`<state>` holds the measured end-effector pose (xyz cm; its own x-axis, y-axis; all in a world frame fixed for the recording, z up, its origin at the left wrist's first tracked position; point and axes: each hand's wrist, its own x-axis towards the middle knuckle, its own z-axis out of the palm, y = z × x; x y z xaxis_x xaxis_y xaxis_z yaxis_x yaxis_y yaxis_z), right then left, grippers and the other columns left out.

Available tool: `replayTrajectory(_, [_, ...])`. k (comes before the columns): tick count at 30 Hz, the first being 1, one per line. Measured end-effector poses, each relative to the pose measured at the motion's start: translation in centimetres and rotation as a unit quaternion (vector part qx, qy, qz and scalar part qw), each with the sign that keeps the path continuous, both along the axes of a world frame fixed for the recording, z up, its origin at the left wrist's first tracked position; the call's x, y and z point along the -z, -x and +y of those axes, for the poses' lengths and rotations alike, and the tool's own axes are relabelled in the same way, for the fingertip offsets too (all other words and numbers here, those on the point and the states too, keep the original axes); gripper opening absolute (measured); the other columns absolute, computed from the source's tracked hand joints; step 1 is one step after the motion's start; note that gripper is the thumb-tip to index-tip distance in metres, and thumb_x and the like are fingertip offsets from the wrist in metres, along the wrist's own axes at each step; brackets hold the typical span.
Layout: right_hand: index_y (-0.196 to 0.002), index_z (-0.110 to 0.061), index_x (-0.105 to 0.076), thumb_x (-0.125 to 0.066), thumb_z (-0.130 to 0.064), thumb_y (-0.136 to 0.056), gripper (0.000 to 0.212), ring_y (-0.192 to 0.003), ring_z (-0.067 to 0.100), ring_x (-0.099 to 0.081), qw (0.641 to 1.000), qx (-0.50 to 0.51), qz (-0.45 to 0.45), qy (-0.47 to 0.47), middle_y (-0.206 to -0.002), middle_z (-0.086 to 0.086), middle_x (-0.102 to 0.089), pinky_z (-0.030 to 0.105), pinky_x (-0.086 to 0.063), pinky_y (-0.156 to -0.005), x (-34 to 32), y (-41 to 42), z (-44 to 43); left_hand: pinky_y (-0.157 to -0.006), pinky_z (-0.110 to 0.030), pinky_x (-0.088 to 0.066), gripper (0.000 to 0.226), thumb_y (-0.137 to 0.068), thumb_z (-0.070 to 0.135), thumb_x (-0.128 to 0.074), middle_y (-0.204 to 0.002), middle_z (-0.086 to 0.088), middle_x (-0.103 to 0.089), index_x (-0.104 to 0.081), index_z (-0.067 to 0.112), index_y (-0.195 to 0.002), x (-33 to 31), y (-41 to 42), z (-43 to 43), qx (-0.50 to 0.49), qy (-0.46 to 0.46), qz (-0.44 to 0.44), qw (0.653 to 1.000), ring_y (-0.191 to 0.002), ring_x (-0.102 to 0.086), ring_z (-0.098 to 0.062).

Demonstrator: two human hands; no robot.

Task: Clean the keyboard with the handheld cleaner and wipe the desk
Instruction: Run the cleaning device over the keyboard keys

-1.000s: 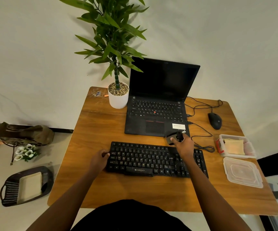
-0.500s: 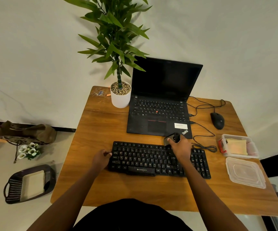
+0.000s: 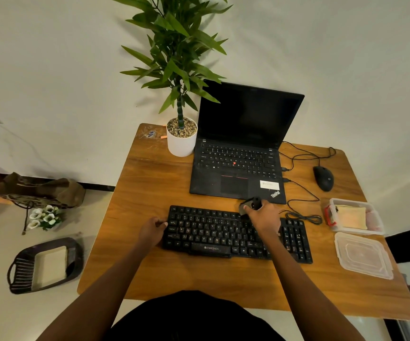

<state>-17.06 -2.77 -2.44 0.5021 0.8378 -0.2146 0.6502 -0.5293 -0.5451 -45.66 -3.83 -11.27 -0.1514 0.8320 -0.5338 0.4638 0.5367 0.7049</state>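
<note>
A black keyboard (image 3: 213,232) lies across the middle of the wooden desk (image 3: 149,183). My right hand (image 3: 264,217) grips a small dark handheld cleaner (image 3: 249,205) and holds it over the keyboard's top row, right of centre. My left hand (image 3: 151,230) holds the keyboard's left edge with curled fingers. A clear box (image 3: 376,222) at the right edge holds a yellow cloth (image 3: 351,216).
An open black laptop (image 3: 238,166) stands behind the keyboard, with a potted plant (image 3: 181,139) to its left. A wired mouse (image 3: 323,178) and cables lie at the right. A clear lid (image 3: 362,257) sits near the box. A tray (image 3: 21,274) and a bag (image 3: 39,188) are on the floor at left.
My right hand has slid the cleaner a little leftward along the keyboard's top row. The left hand stays at the keyboard's left edge.
</note>
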Motion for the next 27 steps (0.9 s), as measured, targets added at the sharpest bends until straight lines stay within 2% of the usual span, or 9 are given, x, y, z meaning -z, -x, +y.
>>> replayTrajectory(3, [-0.091, -0.008, -0.065, -0.071, -0.033, -0.074, 0.031, -0.08, 0.029, -0.064, 1.0, 0.003, 0.0, 0.004, -0.084, 0.01, -0.068, 0.035, -0.054, -0.07, -0.5, 0.6, 0.5, -0.083, -0.034, -0.046, 0.024, -0.095, 0.017, -0.052, -0.114, -0.014, -0.062, -0.059, 0.004, -0.115, 0.2, 0.2, 0.0, -0.01, 0.013, -0.024, 1.0, -0.103, -0.058, -0.027])
replayTrajectory(5, [-0.094, -0.006, -0.066, -0.072, -0.03, -0.076, 0.031, -0.08, 0.029, -0.065, 1.0, -0.011, 0.006, -0.001, -0.085, 0.011, -0.069, 0.033, -0.052, -0.067, -0.6, 0.9, 0.8, -0.085, -0.037, -0.047, 0.024, -0.095, 0.017, -0.053, -0.114, -0.015, -0.062, -0.059, 0.004, -0.114, 0.5, 0.3, 0.2, -0.01, 0.018, -0.027, 0.999, -0.103, -0.059, -0.027])
replayTrajectory(8, [-0.096, -0.003, -0.066, -0.071, -0.029, -0.08, 0.031, -0.077, 0.026, -0.064, 0.999, -0.017, 0.029, -0.016, -0.087, 0.014, -0.07, 0.029, -0.046, -0.06, -0.3, 1.2, 1.0, -0.082, -0.033, -0.044, 0.026, -0.096, 0.017, -0.052, -0.115, -0.014, -0.061, -0.058, 0.003, -0.117, 0.4, 0.1, 0.3, -0.011, 0.021, -0.029, 0.999, -0.106, -0.057, -0.028])
replayTrajectory(11, [-0.093, -0.005, -0.065, -0.071, -0.03, -0.08, 0.029, -0.076, 0.026, -0.063, 0.999, 0.002, 0.032, -0.037, -0.086, 0.014, -0.069, 0.029, -0.043, -0.06, -0.2, 1.5, 0.5, -0.081, -0.031, -0.042, 0.026, -0.096, 0.017, -0.051, -0.115, -0.012, -0.06, -0.057, 0.005, -0.118, 0.5, 0.0, 0.2, -0.007, 0.021, -0.027, 0.999, -0.108, -0.056, -0.028])
replayTrajectory(17, [-0.08, -0.009, -0.065, -0.07, -0.03, -0.074, 0.022, -0.07, 0.025, -0.06, 0.999, 0.025, 0.03, 0.0, -0.076, 0.007, -0.065, 0.027, -0.044, -0.061, -0.6, 2.3, 0.4, -0.086, -0.035, -0.046, 0.024, -0.096, 0.016, -0.051, -0.115, -0.015, -0.062, -0.058, 0.003, -0.115, 1.1, 0.3, 0.4, -0.005, 0.015, -0.041, 0.999, -0.107, -0.058, -0.029])
replayTrajectory(21, [-0.084, -0.005, -0.065, -0.072, -0.027, -0.079, 0.024, -0.065, 0.019, -0.056, 0.999, 0.002, 0.046, -0.02, -0.072, 0.005, -0.061, 0.022, -0.04, -0.054, -0.4, 2.9, 1.0, -0.081, -0.032, -0.045, 0.023, -0.096, 0.016, -0.051, -0.11, -0.012, -0.062, -0.058, 0.004, -0.115, 1.2, 0.3, 0.4, -0.009, 0.018, -0.053, 0.998, -0.101, -0.058, -0.026])
replayTrajectory(24, [-0.067, -0.013, -0.054, -0.071, -0.025, -0.081, 0.026, -0.052, 0.01, -0.046, 0.997, -0.013, 0.051, -0.049, -0.059, -0.002, -0.051, 0.019, -0.028, -0.044, -0.3, 3.0, 1.0, -0.086, -0.035, -0.047, 0.023, -0.095, 0.017, -0.052, -0.112, -0.013, -0.062, -0.059, 0.004, -0.114, 1.3, 0.5, 0.5, -0.006, 0.015, -0.052, 0.999, -0.104, -0.059, -0.027])
replayTrajectory(25, [-0.065, -0.015, -0.051, -0.071, -0.025, -0.081, 0.028, -0.051, 0.009, -0.045, 0.997, -0.02, 0.052, -0.051, -0.058, -0.002, -0.049, 0.019, -0.028, -0.043, -0.2, 3.1, 0.8, -0.088, -0.036, -0.048, 0.023, -0.095, 0.017, -0.053, -0.113, -0.014, -0.062, -0.059, 0.004, -0.114, 1.4, 0.5, 0.5, -0.005, 0.015, -0.053, 0.998, -0.104, -0.059, -0.027])
replayTrajectory(27, [-0.071, -0.013, -0.057, -0.073, -0.027, -0.079, 0.023, -0.055, 0.015, -0.053, 0.998, -0.02, 0.055, -0.033, -0.063, 0.002, -0.057, 0.021, -0.033, -0.045, 0.2, 3.1, 0.4, -0.088, -0.037, -0.048, 0.024, -0.095, 0.017, -0.053, -0.113, -0.013, -0.063, -0.059, 0.004, -0.114, 1.4, 0.6, 0.5, -0.002, 0.016, -0.056, 0.998, -0.105, -0.059, -0.028])
